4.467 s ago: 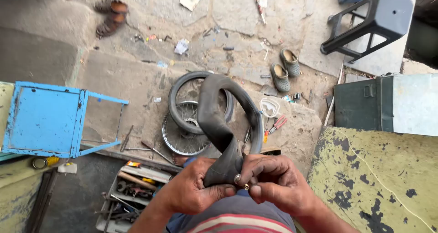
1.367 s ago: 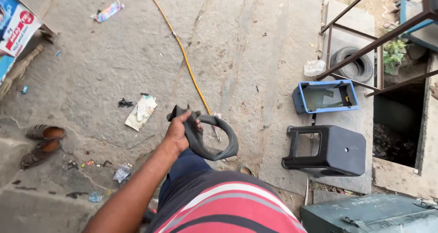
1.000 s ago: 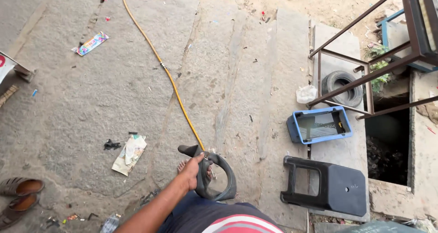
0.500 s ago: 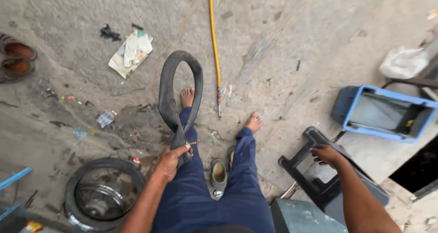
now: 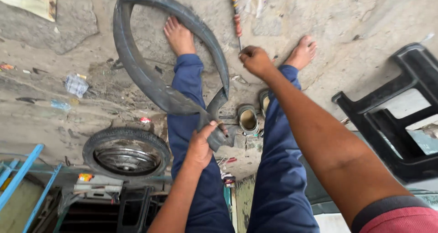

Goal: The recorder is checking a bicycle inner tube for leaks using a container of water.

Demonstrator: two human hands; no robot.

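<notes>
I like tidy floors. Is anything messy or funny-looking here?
Yes. Wrappers and scraps litter the ground. The rubber tube in the left hand hangs limp and bent, and the stool lies tipped over.

Littered concrete floor, black plastic stool, blue frame.

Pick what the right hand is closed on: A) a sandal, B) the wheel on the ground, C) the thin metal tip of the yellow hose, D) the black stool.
C: the right hand is fisted around the hose tip, while the left hand grips the inner tube.
</notes>
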